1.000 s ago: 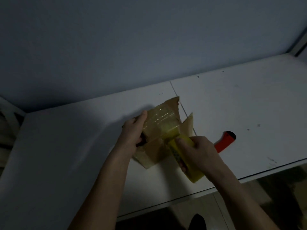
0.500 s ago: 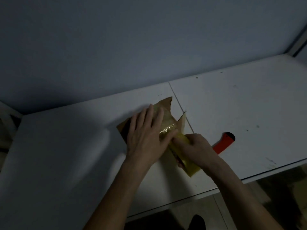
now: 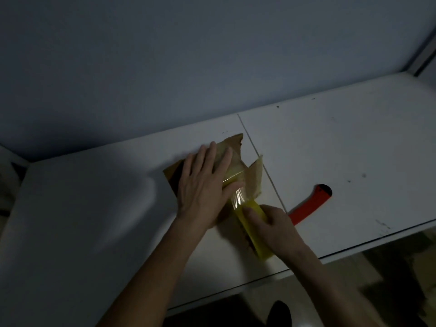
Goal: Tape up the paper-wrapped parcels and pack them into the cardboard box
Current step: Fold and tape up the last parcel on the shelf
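The left hand (image 3: 203,185) lies flat, fingers straight, pressing the brown paper-wrapped parcel (image 3: 238,166) down on the white surface (image 3: 354,147) near its middle. The right hand (image 3: 276,230) grips a yellow tape roll (image 3: 253,230) just near of the parcel, a clear strip running between them. An orange-handled cutter (image 3: 311,204) lies to the right.

Visible: one paper-wrapped parcel (image 3: 253,177), one yellow tape roll (image 3: 256,234), one red-handled cutter (image 3: 310,205). Two hands: left hand (image 3: 203,188), right hand (image 3: 274,228). One white table (image 3: 354,149).
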